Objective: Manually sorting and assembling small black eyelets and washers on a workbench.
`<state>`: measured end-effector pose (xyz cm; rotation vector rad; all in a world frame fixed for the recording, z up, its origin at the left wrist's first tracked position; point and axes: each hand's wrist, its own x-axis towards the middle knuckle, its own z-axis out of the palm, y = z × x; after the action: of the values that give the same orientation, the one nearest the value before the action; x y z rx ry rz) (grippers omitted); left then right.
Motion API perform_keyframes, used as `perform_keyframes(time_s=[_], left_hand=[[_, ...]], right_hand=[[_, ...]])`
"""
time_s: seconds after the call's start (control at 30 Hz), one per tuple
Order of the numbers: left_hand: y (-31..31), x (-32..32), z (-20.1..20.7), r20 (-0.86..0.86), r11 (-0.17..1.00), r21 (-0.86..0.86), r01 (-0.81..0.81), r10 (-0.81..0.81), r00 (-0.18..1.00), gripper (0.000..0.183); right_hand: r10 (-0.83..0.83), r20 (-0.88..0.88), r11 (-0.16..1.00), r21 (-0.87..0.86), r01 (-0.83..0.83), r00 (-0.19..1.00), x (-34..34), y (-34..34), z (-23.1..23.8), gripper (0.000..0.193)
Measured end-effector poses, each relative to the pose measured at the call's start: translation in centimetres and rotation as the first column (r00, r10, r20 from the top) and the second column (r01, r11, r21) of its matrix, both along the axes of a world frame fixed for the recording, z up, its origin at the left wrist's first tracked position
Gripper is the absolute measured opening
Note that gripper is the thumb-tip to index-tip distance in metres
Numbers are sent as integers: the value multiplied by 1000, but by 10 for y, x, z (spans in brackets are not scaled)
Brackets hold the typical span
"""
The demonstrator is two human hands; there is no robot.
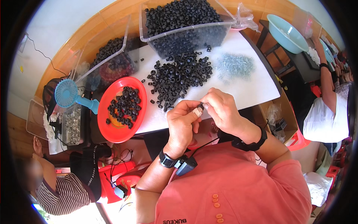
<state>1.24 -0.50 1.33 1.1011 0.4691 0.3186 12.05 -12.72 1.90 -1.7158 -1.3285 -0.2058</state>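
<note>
Both hands meet above the near edge of the white tabletop. My left hand point(181, 120) is closed, its thumb and forefinger pinching a small black plastic part point(201, 106). A white wrap point(197, 112) covers the left thumb's tip. My right hand point(223, 111) is closed in a pinch against that part; anything between its fingertips is too small to make out. Just beyond the hands lies a heap of black plastic parts point(179, 76). A heap of small clear bluish pieces point(235, 65) sits to its right. On the left, a red bowl point(101, 127) holds finished-looking black parts.
A large clear bin point(186, 28) full of black parts stands at the back, with another clear bin point(125, 41) left of it. A blue handheld fan point(67, 93) lies beside the red bowl. Other people point(71, 190) sit at left and right. A light-blue basin point(287, 33) stands far right.
</note>
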Motion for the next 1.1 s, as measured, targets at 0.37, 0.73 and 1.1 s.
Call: perform_keyframes(time_s=[0.37,0.73,1.1], left_hand=[[1,1,2,-7,999,33,36,-36,999,12],[0,5,3,24,999,48,7,-8,1000,14],[9,-3,10,-63,972,122,201,-195,979,17]], right_hand=[[71,284,997,21,-80,956,11,-4,-2,20],[-176,225,984,59,166,958,-12,7,-18,31],[35,304,999,12,-41,952,9,0,-1,31]])
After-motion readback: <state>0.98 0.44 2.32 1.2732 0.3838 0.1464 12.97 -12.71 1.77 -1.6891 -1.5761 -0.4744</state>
